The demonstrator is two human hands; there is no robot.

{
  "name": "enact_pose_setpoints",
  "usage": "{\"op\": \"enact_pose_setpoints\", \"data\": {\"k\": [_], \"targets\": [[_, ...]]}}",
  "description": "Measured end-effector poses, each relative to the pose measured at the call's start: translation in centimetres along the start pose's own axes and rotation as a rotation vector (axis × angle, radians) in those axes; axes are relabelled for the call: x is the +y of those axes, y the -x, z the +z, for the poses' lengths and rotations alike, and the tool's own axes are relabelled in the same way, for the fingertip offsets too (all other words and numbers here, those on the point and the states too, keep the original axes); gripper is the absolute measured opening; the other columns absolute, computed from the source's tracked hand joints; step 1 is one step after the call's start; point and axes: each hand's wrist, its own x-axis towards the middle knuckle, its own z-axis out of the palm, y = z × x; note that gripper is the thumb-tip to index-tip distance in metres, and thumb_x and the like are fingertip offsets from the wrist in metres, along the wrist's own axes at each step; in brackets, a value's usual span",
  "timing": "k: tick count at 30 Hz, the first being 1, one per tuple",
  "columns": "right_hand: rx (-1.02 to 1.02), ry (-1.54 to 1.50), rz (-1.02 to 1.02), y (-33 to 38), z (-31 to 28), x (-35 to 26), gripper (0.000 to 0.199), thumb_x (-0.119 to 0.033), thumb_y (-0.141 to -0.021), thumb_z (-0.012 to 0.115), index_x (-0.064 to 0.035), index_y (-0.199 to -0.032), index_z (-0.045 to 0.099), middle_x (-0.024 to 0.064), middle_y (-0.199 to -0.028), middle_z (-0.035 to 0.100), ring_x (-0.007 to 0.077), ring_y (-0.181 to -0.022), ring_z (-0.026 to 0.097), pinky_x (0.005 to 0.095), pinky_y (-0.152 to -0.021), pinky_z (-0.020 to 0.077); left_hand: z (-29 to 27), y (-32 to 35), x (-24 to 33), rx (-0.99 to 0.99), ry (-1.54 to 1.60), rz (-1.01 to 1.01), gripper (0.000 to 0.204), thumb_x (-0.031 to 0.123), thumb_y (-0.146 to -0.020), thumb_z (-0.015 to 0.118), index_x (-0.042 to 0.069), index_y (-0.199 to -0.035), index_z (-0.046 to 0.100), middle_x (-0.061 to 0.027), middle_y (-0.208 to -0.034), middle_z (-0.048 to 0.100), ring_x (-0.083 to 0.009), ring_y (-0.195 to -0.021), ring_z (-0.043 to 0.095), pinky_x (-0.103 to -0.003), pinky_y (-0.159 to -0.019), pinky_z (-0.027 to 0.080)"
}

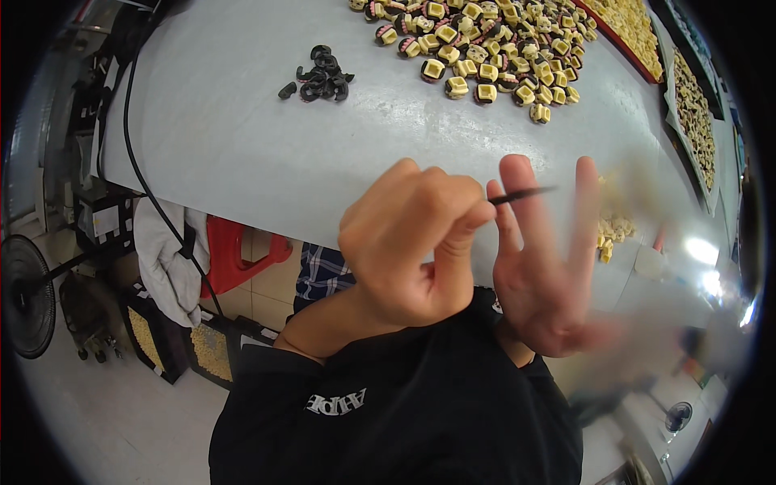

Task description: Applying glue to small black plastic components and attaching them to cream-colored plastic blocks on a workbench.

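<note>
Above the table's near edge, my left hand (416,242) is closed in a pinch on a thin, dark, pointed tool (524,195). Its tip points to the right, and most of its length is hidden in the fingers. My right hand (541,271) is raised beside it with fingers spread, blurred, holding nothing I can see. The dark tip crosses in front of its fingers. Farther back lies a large heap of small cream, black and pink figure pieces (487,71). A small pile of black curved pieces (323,77) lies to its left.
Grey table (226,121) spans the view. Cream pieces (614,230) lie at right, behind a blur. A red-edged tray (626,36) of cream pieces stands far right. A black cable (129,129) hangs at left, near a red stool (242,250) and a fan (28,295).
</note>
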Motion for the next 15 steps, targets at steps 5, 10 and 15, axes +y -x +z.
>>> {"op": "enact_pose_setpoints", "data": {"k": [5,10,15], "targets": [[0.074,0.015,0.099,-0.1,0.2,-0.6,0.117,-0.081,-0.069,0.035,-0.0010,-0.137,-0.016,0.0410,-0.135,0.009,0.0427,-0.132,0.007,0.0502,-0.106,0.0039,0.4,0.5,-0.8,-0.129,0.013,0.160,0.009,0.005,-0.088,0.049,-0.002,-0.082,0.048,-0.0054,-0.064,0.050,-0.0096,-0.048,0.034,-0.023,-0.044,0.026],[-0.025,0.010,0.027,-0.4,-0.1,0.0,0.117,-0.081,-0.068,0.035,-0.0018,-0.137,-0.016,0.0407,-0.136,0.008,0.0424,-0.132,0.009,0.0481,-0.107,0.0045,-0.1,-0.6,-0.2,0.030,-0.037,-0.032,0.006,-0.001,-0.075,0.058,0.004,-0.074,0.055,-0.0029,-0.059,0.052,-0.0181,-0.044,0.041,-0.027,-0.040,0.031],[0.032,0.007,0.033,-0.4,0.2,-0.2,0.116,-0.081,-0.069,0.034,-0.0016,-0.137,-0.017,0.0409,-0.136,0.008,0.0421,-0.132,0.009,0.0471,-0.107,0.0031,0.3,-0.2,-0.5,-0.076,0.006,0.089,0.008,0.002,-0.086,0.049,-0.001,-0.078,0.050,-0.0048,-0.061,0.048,-0.0106,-0.049,0.036,-0.023,-0.043,0.027]]}}
